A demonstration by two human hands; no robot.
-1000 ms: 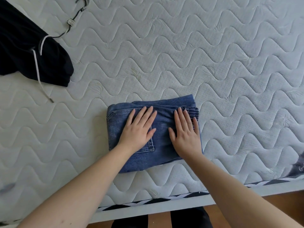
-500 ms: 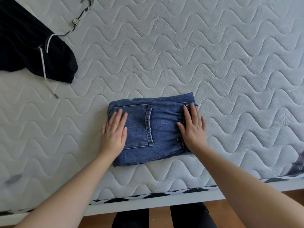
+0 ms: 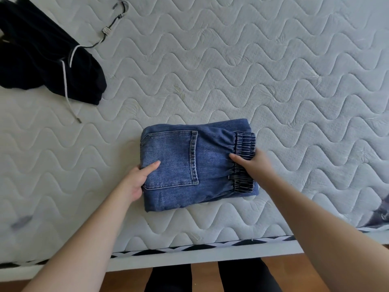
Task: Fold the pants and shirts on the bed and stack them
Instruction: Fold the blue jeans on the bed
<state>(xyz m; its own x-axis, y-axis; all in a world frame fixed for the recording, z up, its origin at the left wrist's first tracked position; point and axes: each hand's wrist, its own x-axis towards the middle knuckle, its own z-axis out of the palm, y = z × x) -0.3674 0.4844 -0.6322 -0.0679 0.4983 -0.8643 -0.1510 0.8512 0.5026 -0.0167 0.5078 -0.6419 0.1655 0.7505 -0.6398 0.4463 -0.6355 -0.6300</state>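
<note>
Gripping the folded blue jeans [image 3: 189, 163] from both ends, the two hands sit apart with the bundle between them. The left hand [image 3: 136, 182] holds the left edge, thumb laid on top of the denim near the lower corner of the back pocket, the other fingers tucked out of sight under or behind the fold. The right hand [image 3: 252, 167] clamps the right end at the gathered elastic waistband, thumb on top pointing toward the pocket, remaining fingers hidden beneath the cloth (how far they reach under cannot be told).

The jeans form a compact, roughly square packet, pocket side up, lying on the white quilted mattress [image 3: 273, 70] of the bed, close to its near edge and slightly left of the middle of the view. Whether the packet is lifted clear of the mattress or resting on it is not plain.

Well apart from it, at the upper left, lies a black garment [image 3: 42, 60], unfolded and rumpled, with a white drawstring [image 3: 67, 89] trailing off it onto the mattress. Just beyond that garment a thin dark cord [image 3: 107, 30] with a small light piece on it curls on the bed. Below the mattress edge, a black-and-white trim runs along the bed, and the person's dark-clothed legs stand on a wooden floor.
</note>
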